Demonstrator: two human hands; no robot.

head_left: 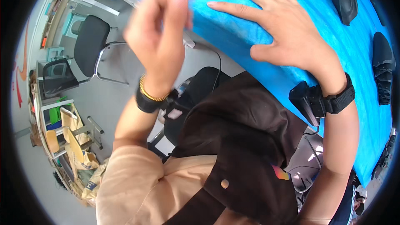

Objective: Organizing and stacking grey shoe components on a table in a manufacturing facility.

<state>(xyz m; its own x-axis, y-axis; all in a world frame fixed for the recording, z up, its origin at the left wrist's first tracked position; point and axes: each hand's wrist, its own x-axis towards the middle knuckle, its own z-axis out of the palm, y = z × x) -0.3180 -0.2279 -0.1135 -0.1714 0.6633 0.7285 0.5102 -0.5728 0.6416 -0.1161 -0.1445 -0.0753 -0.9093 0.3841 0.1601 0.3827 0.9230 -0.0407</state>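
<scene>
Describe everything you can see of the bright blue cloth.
The blue cloth looks like soft fabric, mottled in lighter and darker patches. It is spread across the top and right of the view, its near edge running diagonally by the person's lap to a pointed corner at lower right. Black objects lie on it at the right. The right hand is spread over it; whether they touch is unclear.

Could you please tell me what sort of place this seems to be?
Probably an indoor workroom or classroom: there is a wrinkled bright blue table covering, a black padded chair with shiny metal legs, and a black mesh-backed chair.
</scene>
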